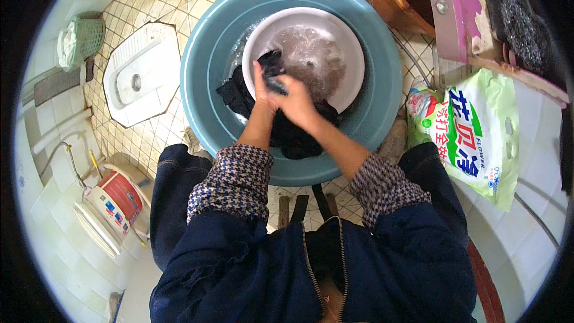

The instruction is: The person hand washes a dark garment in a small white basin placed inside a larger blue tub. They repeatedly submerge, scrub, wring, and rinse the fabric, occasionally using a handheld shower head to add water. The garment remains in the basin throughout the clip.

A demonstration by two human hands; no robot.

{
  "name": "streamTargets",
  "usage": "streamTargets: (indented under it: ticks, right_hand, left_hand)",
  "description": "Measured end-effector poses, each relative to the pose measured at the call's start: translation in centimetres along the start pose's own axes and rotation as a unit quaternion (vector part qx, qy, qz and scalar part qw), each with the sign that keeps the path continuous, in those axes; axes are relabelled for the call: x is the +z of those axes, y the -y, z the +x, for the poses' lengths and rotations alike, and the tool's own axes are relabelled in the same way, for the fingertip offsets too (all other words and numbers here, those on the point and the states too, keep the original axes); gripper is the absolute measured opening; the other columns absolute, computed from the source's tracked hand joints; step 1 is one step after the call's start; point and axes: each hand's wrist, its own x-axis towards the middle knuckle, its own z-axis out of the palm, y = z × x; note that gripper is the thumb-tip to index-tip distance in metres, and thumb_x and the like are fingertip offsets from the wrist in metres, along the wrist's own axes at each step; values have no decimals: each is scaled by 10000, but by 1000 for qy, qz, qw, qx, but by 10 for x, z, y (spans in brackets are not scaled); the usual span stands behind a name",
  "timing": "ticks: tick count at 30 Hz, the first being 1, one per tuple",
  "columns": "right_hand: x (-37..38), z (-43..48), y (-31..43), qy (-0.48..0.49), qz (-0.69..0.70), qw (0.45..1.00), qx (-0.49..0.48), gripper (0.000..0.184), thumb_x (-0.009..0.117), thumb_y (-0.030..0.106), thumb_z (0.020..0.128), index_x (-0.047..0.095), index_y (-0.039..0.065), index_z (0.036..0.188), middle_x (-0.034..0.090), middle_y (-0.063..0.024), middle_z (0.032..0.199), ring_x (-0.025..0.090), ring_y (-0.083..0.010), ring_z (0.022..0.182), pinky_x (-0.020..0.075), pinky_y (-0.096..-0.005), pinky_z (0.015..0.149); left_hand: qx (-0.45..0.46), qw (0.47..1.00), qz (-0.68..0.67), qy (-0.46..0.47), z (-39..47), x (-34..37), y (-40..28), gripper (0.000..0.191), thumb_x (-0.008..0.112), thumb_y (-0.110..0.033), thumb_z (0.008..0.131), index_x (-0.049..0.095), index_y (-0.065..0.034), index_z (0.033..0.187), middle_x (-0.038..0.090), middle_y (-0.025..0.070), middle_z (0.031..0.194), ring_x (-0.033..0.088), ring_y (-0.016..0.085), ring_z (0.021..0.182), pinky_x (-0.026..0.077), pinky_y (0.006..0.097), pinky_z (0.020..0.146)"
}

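Note:
My left hand (263,89) and my right hand (293,101) are pressed together over the left side of a white plastic basin (352,72). Between them they hold a bunched wet black cloth (271,60); the right hand is slightly blurred. Brownish, sudsy water (309,58) lies in the white basin. This basin sits inside a large blue plastic tub (202,98), which has some water in its bottom. More black fabric (293,132) hangs over the near rim of the white basin into the tub. I cannot tell whether it is all one garment.
A squat toilet (136,76) is set in the tiled floor at left, near a green plastic basket (92,38). A red-and-white bucket (121,197) stands at lower left. To the right are a detergent bag (480,143) bearing writing and an orange container (390,4).

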Motion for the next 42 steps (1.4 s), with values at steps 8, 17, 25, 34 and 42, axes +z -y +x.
streamTargets:
  ticks: [8, 17, 25, 34, 42]
  right_hand:
    - [-13, 51, -5, -144, -391, 909, -5, 395, 619, 441, 750, 599, 50, 798, 610, -157, 778, 602, -333, 707, 460, -453, 656]
    - [-49, 49, -67, -140, -259, 955, 26, 533, 692, 99, 667, 554, 76, 1181, 553, -163, 1142, 514, -323, 1069, 385, -400, 959]
    - [14, -15, 31, -7, -189, 976, -108, 268, 687, 364, 709, 654, 104, 762, 536, -121, 873, 590, -324, 875, 474, -422, 739]
    - [-91, 63, -50, -188, -428, 871, -151, 538, 720, 270, 703, 534, 121, 1186, 484, -150, 1132, 451, -338, 1066, 356, -471, 922]
    - [10, -16, 15, -8, -44, 993, -105, 200, 692, 160, 679, 661, 92, 865, 564, -141, 930, 572, -316, 897, 456, -391, 792]
  left_hand:
    - [45, 966, 223, -122, -9, 19, 35, 357, 526, -333, 879, 559, -55, 1101, 628, 107, 1011, 607, 268, 892, 498, 419, 798]
    - [139, 933, 299, -146, -9, 28, 15, 682, 532, -620, 799, 463, -121, 1260, 523, 88, 1231, 467, 249, 1149, 357, 435, 982]
    - [-29, 989, 112, 94, -9, 11, 15, 371, 520, -386, 871, 582, -84, 1076, 625, 107, 998, 597, 259, 895, 491, 420, 824]
    - [40, 990, 116, -64, -23, 4, -4, 552, 555, -426, 868, 468, -29, 1241, 538, 145, 1209, 549, 266, 1069, 445, 450, 926]
    - [-52, 992, 48, 104, -13, 20, 11, 646, 510, -590, 822, 473, -112, 1255, 494, 98, 1266, 467, 247, 1159, 358, 420, 983]
